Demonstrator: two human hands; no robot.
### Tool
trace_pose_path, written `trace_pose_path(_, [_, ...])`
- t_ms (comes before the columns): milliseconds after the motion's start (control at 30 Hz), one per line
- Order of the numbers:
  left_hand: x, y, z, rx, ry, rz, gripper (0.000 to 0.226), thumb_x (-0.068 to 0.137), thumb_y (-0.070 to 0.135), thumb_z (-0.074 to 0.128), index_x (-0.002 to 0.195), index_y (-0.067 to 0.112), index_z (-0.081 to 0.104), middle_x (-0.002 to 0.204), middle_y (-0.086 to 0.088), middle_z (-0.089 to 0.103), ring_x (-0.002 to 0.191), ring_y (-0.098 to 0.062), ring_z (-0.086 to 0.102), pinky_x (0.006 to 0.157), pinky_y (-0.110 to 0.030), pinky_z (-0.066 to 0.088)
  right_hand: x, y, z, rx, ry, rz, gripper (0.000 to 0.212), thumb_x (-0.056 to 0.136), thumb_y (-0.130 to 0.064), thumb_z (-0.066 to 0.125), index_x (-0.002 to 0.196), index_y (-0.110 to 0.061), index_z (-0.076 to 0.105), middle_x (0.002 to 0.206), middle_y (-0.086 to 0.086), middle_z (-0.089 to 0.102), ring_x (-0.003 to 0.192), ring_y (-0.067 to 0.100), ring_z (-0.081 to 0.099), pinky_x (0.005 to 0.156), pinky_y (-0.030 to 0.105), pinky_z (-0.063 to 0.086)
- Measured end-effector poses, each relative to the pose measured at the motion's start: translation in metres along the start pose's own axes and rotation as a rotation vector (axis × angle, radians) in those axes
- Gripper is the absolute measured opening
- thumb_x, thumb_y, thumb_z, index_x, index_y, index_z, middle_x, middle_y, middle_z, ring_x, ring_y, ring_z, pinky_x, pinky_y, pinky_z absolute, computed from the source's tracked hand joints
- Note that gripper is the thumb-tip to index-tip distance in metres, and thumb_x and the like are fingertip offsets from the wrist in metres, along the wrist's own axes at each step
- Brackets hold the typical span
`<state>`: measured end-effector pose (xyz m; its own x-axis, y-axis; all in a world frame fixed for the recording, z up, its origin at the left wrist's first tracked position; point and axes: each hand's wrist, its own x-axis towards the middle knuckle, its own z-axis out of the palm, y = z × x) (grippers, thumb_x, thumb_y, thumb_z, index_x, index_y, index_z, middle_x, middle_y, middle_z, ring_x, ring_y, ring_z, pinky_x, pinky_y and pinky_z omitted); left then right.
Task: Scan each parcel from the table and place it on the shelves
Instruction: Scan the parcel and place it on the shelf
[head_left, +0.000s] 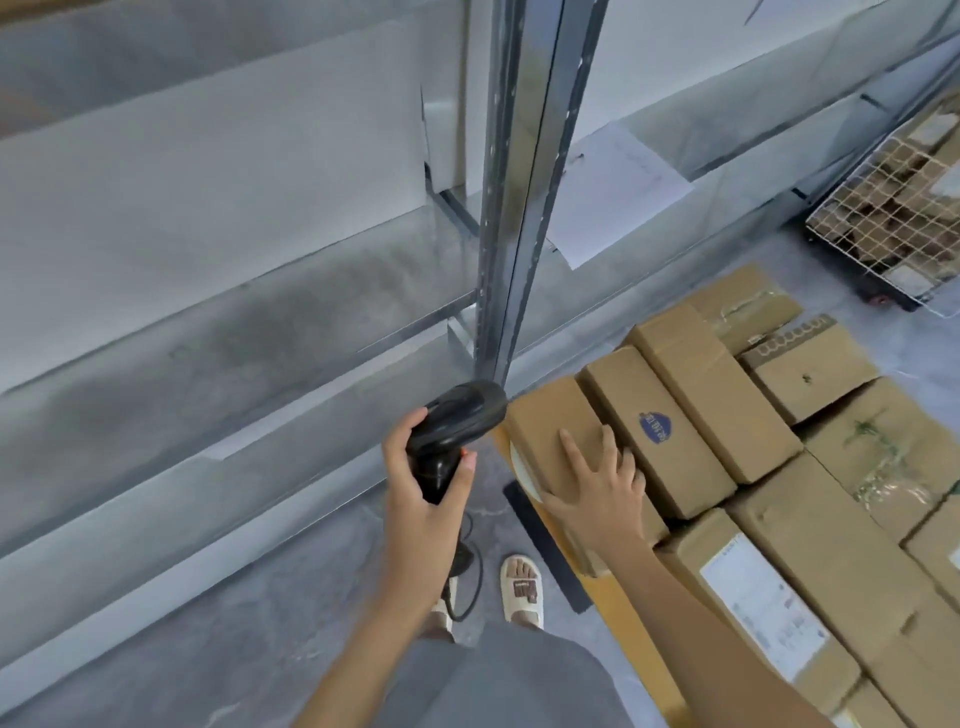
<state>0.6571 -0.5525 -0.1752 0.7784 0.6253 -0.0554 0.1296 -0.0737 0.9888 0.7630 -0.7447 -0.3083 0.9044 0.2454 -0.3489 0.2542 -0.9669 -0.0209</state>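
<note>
My left hand (423, 491) grips the handle of a black barcode scanner (460, 418), its head level with the near corner of the parcels. My right hand (597, 493) lies with spread fingers on top of a plain cardboard parcel (550, 421) at the left edge of the table (623, 603). Beside that parcel sits a long box with a blue oval logo (657, 434). Several more cardboard boxes (810, 519) cover the table to the right. Grey metal shelves (208, 332) stand to the left, their boards bare.
A steel shelf upright (519, 197) rises between the shelf bays. A white paper sheet (613, 192) lies on the right bay's shelf. A wire cage cart (893, 208) with boxes stands at the far right. The scanner's cable (470, 566) hangs toward my sandalled feet.
</note>
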Motion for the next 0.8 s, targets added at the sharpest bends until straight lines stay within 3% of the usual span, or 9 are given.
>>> trace_pose_path(100, [-0.013, -0.002, 0.006, -0.007, 0.088, -0.046, 0.064, 0.094, 0.018, 0.073, 0.126, 0.063, 0.042, 0.125, 0.029, 0.058, 0.118, -0.012, 0.064, 0.093, -0.008, 0.045, 0.000, 0.001, 0.007, -0.001, 0.025, -0.008, 0.089, 0.084, -0.085, 0.036, 0.159, -0.047, 0.005, 0.167, 0.017, 0.004, 0.141, 0.045, 0.028, 0.111, 0.057, 0.031])
trace_pose_path(200, [-0.029, 0.001, 0.012, 0.000, 0.203, -0.069, 0.066, 0.093, 0.018, 0.072, 0.123, 0.066, 0.041, 0.122, 0.041, 0.054, 0.116, 0.005, 0.059, 0.090, -0.003, 0.042, -0.001, 0.003, 0.016, -0.003, 0.103, -0.036, 0.092, 0.082, -0.080, 0.050, 0.159, -0.041, 0.018, 0.165, 0.022, 0.016, 0.131, 0.049, 0.039, 0.101, 0.058, 0.037])
trace_pose_path(267, [-0.041, 0.002, 0.010, 0.003, 0.281, -0.045, 0.070, 0.093, 0.012, 0.072, 0.122, 0.068, 0.041, 0.121, 0.044, 0.052, 0.114, 0.012, 0.056, 0.089, -0.001, 0.041, 0.001, 0.006, 0.018, -0.016, 0.094, -0.042, 0.094, 0.083, -0.079, 0.049, 0.160, -0.041, 0.011, 0.166, 0.022, 0.011, 0.131, 0.048, 0.036, 0.102, 0.058, 0.035])
trace_pose_path(400, [-0.061, 0.000, -0.008, -0.010, 0.377, -0.079, 0.070, 0.091, 0.012, 0.073, 0.121, 0.068, 0.042, 0.119, 0.041, 0.056, 0.111, 0.008, 0.059, 0.086, -0.002, 0.042, -0.006, -0.001, 0.006, 0.111, -0.004, -0.022, 0.090, 0.085, -0.075, 0.050, 0.158, -0.046, 0.008, 0.167, 0.015, 0.006, 0.136, 0.043, 0.031, 0.109, 0.055, 0.030])
trace_pose_path(467, [-0.063, 0.002, -0.024, -0.027, 0.443, -0.084, 0.067, 0.089, 0.018, 0.075, 0.121, 0.068, 0.042, 0.117, 0.039, 0.057, 0.111, 0.006, 0.060, 0.083, -0.002, 0.043, -0.021, -0.020, -0.008, 0.353, -0.079, -0.007, 0.087, 0.085, -0.072, 0.052, 0.154, -0.054, 0.004, 0.168, 0.008, 0.004, 0.142, 0.040, 0.025, 0.115, 0.055, 0.024])
trace_pose_path(533, [-0.062, 0.005, -0.043, -0.053, 0.496, -0.062, 0.061, 0.086, 0.029, 0.074, 0.123, 0.066, 0.042, 0.123, 0.027, 0.061, 0.111, -0.001, 0.063, 0.083, -0.005, 0.046, -0.043, -0.048, -0.024, 0.684, -0.084, -0.032, 0.088, 0.078, -0.069, 0.058, 0.152, -0.058, 0.011, 0.167, 0.001, 0.008, 0.146, 0.034, 0.023, 0.117, 0.055, 0.023])
trace_pose_path(633, [-0.059, 0.012, -0.076, -0.087, 0.509, -0.003, 0.058, 0.085, 0.032, 0.073, 0.128, 0.056, 0.043, 0.130, 0.009, 0.063, 0.112, -0.021, 0.069, 0.097, -0.029, 0.050, -0.078, -0.098, -0.066, 1.225, -0.140, -0.134, 0.088, 0.071, -0.059, 0.070, 0.150, -0.053, 0.032, 0.162, -0.006, 0.027, 0.146, 0.021, 0.031, 0.118, 0.052, 0.031])
trace_pose_path(700, [-0.060, 0.019, -0.100, -0.122, 0.530, 0.046, 0.057, 0.091, 0.016, 0.071, 0.127, 0.051, 0.045, 0.129, 0.011, 0.063, 0.105, -0.026, 0.073, 0.101, -0.043, 0.052, -0.092, -0.128, -0.102, 1.506, -0.247, -0.218, 0.087, 0.064, -0.055, 0.076, 0.144, -0.046, 0.043, 0.149, -0.004, 0.049, 0.134, 0.018, 0.051, 0.106, 0.043, 0.049])
trace_pose_path(800, [-0.066, 0.028, -0.130, -0.315, 0.577, 0.063, 0.056, 0.092, 0.009, 0.069, 0.123, 0.051, 0.048, 0.128, -0.003, 0.067, 0.101, -0.031, 0.075, 0.093, -0.039, 0.059, -0.097, -0.166, -0.149, 1.758, -0.491, -0.295, 0.090, 0.060, -0.044, 0.078, 0.142, -0.020, 0.052, 0.130, 0.012, 0.066, 0.109, 0.030, 0.068, 0.082, 0.041, 0.060])
